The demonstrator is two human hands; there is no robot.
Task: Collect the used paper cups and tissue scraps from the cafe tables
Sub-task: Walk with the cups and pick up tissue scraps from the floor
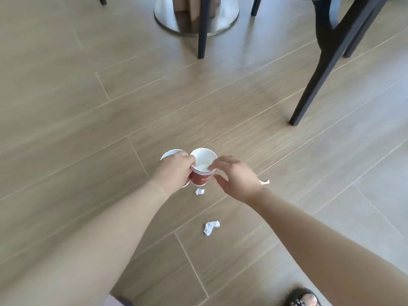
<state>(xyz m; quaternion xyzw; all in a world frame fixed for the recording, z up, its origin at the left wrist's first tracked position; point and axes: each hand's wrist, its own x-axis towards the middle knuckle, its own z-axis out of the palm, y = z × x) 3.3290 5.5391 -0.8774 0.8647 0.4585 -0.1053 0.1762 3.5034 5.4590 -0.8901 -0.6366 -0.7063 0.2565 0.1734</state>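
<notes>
My left hand grips two things at once: a stack of red paper cups with white insides, and a second white-rimmed cup mostly hidden behind the knuckles. White tissue lies inside the top cup of the stack. My right hand hovers at the stack's right rim, fingers spread, fingertips touching the rim. On the wooden floor below lie a small tissue scrap and a larger crumpled one. A thin pale scrap shows by my right wrist.
Black chair legs stand to the upper right and another leg at top centre. A round metal table base sits at the top. My sandalled foot is at the bottom right.
</notes>
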